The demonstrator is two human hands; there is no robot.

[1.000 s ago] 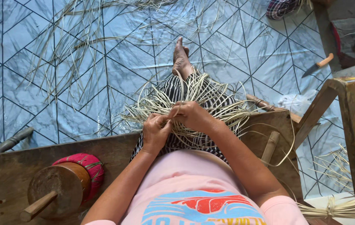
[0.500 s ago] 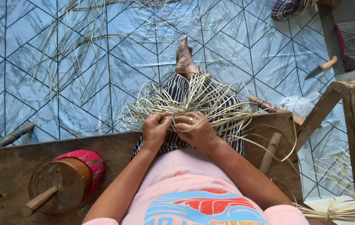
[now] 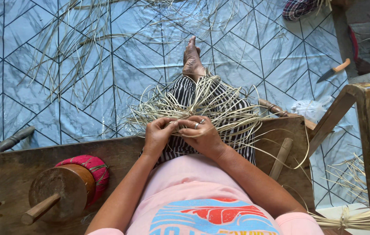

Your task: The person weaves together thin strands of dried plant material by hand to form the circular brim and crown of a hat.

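Floor covered by blue sheet [image 3: 41, 109] with dark diamond lines; worn wooden desk [image 3: 2, 174] across foreground; wooden frame [image 3: 369, 130] at right; daylight

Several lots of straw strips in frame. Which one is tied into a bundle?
The tied bundle of strips at the bottom right, bound by a wrap. The strips in the hands splay loose, and those on the blue floor mat lie scattered.

A knife [image 3: 333, 70] with a wooden handle lies far right on the blue patterned floor sheet [image 3: 33, 48], with loose straw strips [image 3: 70, 41] scattered at far left. Near left, a wooden spool [image 3: 59, 191] rests against a pink cushion [image 3: 90, 166] on the wooden bench [image 3: 2, 174]. A tied straw bundle [image 3: 361, 217] lies near right, below a wooden frame [image 3: 369, 130].
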